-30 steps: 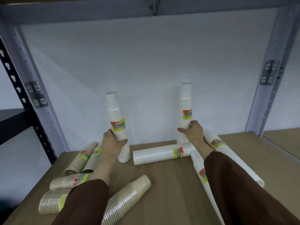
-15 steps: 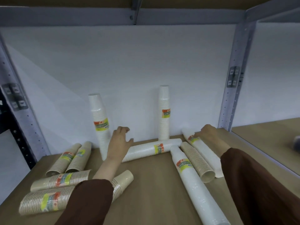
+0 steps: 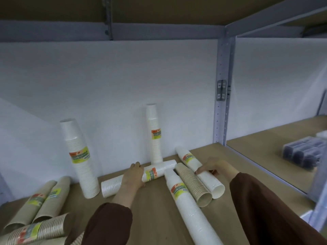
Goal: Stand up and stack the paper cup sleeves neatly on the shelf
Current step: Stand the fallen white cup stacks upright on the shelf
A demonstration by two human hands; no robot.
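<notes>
paper cup sleeve, white and lying crosswise, sits under the left hand, whose fingers curl around it; the right hand grips a second white sleeve nearby.

No text legible anywhere. Only yellow-green stickers with an orange-red top band, print too blurred to read: one on the lying clear-wrapped sleeve of white paper cups, just right of the left hand's fingers; one on the slanting white cup sleeve, just beyond the right hand's fingertips; one each on the wide upright white cup sleeve and the slim upright white cup sleeve behind the fingers; more on the tan ribbed cup sleeves far left.
</notes>
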